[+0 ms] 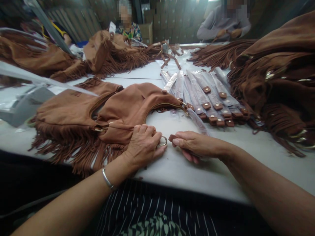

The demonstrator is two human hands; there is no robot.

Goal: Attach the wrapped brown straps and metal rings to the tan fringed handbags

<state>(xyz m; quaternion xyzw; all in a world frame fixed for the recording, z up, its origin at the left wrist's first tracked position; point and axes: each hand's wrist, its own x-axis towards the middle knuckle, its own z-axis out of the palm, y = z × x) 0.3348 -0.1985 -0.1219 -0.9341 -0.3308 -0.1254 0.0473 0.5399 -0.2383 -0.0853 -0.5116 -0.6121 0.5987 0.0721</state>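
A brown fringed bag point(123, 106) lies on the white table in front of me. My left hand point(145, 144) presses on the bag's near end, and its thumb and fingers grip a metal ring point(163, 141) there. In my right hand point(190, 144) is the brown tip of a strap point(173, 137), pinched between thumb and fingers and pointing at the ring, a small gap apart. The rest of that strap is mostly hidden by the hand. At the bag's far end, a plastic-wrapped strap point(197, 119) hangs from the metal fitting.
Several plastic-wrapped straps point(206, 95) with brown snap tabs lie beyond my right hand. Brown fringed bags point(283, 82) are heaped at the right, with another fringed bag point(105, 52) at the back left. Two people sit across the table point(216, 177).
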